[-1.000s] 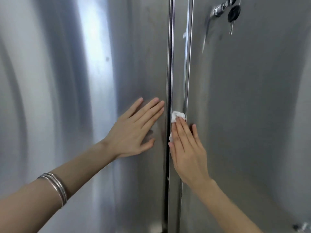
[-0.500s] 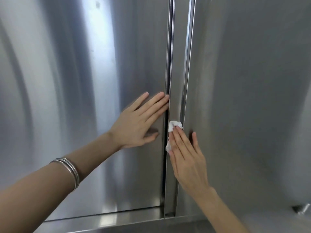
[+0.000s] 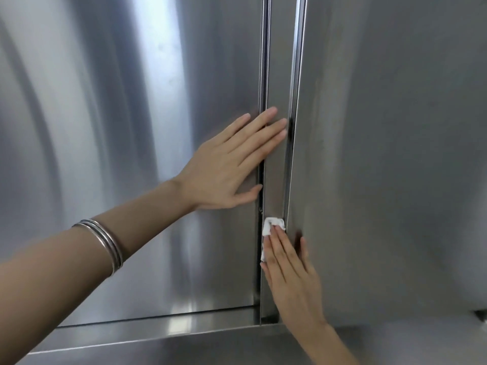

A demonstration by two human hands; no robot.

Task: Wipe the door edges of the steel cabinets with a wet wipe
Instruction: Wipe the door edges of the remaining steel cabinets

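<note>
Two steel cabinet doors fill the view: the left door (image 3: 131, 154) and the right door (image 3: 395, 154). Between them runs a narrow vertical steel strip (image 3: 279, 61) with a dark gap on each side. My left hand (image 3: 229, 167) lies flat on the left door, its straight fingers reaching across the gap onto the strip. Lower down, my right hand (image 3: 292, 275) presses a small white wet wipe (image 3: 270, 227) against the strip with straight fingers. The wipe shows above my fingertips and along the left gap. Silver bangles (image 3: 105, 243) circle my left forearm.
A horizontal steel ledge (image 3: 158, 335) runs below the doors' bottom edges. A small dark fitting (image 3: 481, 316) sits at the lower right edge of the view.
My right hand has slid the wipe down the strip toward the doors' bottom edge. My left hand has moved right, its fingers now across the gap. The view has tilted down.
</note>
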